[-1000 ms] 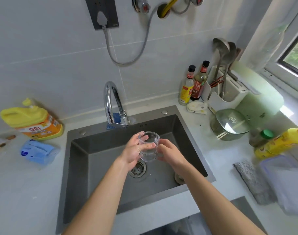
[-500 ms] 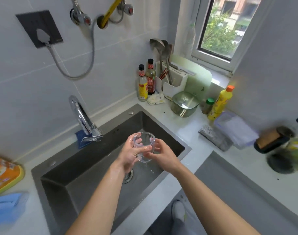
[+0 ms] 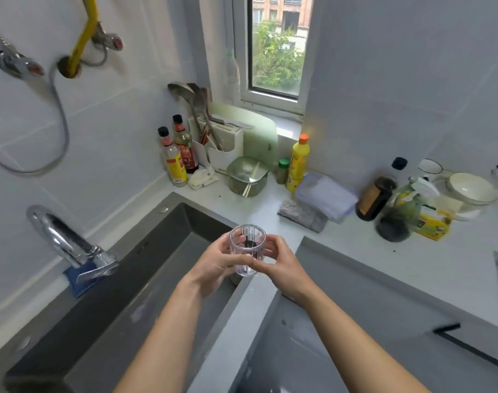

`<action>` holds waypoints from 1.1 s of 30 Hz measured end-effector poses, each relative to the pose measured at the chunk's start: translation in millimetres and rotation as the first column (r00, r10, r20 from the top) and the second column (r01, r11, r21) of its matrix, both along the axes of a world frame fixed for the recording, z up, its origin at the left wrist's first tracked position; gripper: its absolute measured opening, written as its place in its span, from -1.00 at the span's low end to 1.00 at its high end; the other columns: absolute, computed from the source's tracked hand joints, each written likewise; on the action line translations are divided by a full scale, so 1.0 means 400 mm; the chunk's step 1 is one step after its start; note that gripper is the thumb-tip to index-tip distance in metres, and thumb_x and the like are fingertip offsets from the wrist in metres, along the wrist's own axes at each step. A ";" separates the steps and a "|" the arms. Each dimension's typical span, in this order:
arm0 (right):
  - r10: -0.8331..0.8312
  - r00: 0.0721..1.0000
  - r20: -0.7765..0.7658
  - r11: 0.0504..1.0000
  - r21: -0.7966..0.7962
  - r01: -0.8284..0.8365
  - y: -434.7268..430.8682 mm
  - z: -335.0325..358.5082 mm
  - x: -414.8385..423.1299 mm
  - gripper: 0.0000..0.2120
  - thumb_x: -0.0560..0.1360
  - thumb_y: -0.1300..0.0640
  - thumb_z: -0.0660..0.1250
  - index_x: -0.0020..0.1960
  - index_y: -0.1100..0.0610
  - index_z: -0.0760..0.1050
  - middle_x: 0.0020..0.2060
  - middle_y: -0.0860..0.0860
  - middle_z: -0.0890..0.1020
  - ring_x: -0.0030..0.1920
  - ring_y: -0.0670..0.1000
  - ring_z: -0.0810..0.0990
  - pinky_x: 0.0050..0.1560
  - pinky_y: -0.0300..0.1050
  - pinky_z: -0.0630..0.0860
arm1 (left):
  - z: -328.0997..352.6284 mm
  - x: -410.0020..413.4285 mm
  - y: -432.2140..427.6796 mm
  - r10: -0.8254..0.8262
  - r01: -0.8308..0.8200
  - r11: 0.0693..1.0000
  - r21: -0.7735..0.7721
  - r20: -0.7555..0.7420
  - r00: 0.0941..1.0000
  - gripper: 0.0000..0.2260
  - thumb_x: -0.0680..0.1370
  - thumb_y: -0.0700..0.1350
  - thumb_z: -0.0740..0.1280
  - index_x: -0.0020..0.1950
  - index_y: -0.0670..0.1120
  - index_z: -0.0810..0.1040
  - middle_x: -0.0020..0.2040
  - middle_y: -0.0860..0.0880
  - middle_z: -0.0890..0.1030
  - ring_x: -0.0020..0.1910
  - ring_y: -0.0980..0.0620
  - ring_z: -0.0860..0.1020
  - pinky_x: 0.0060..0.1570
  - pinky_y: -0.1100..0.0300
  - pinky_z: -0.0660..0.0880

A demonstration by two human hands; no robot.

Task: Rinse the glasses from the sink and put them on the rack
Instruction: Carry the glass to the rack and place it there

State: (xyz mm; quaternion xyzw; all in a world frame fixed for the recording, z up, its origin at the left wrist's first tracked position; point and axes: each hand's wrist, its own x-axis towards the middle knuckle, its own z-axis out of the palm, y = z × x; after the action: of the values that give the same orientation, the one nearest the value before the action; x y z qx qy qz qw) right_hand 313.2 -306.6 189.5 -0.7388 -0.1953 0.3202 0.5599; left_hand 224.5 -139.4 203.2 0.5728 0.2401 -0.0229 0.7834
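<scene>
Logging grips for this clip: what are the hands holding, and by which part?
One clear ribbed glass, upright: left hand grips its left wall, right hand grips its lower right wall.

Pretty clearly a small home kitchen: dark grey square metal sink [image 3: 157, 265] with a curved chrome tap [image 3: 69, 245], two dark-capped glass sauce bottles [image 3: 185, 150], metal ladles [image 3: 180, 90] in a white plastic holder [image 3: 228, 146].

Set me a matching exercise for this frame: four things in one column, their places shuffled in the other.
Things:
1. glass
2. faucet
3. yellow bottle
4. white bowl

Places:
A. far right of the counter
B. beside the green-capped jar
C. gripped by left hand and right hand
D. at the sink rim

Pairs: 1-C, 2-D, 3-B, 4-A
</scene>
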 end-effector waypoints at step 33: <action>-0.920 0.390 0.048 0.392 0.084 0.916 -1.366 0.077 0.038 -0.51 0.51 0.05 0.54 0.38 0.02 0.48 0.29 -0.09 0.62 0.33 -0.11 0.56 0.43 -0.02 0.49 | 0.081 0.500 -1.397 -0.797 0.796 0.603 0.052 0.065 0.600 -0.24 0.21 -0.17 0.66 0.39 0.02 0.53 0.31 0.01 0.65 0.23 0.02 0.67 0.07 0.01 0.61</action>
State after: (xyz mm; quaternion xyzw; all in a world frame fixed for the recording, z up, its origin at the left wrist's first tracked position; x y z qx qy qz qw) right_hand 328.5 -853.1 220.2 -0.7247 0.2130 -0.0777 0.6507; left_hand 424.5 -698.1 235.7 0.6271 -0.0722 -0.3437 0.6953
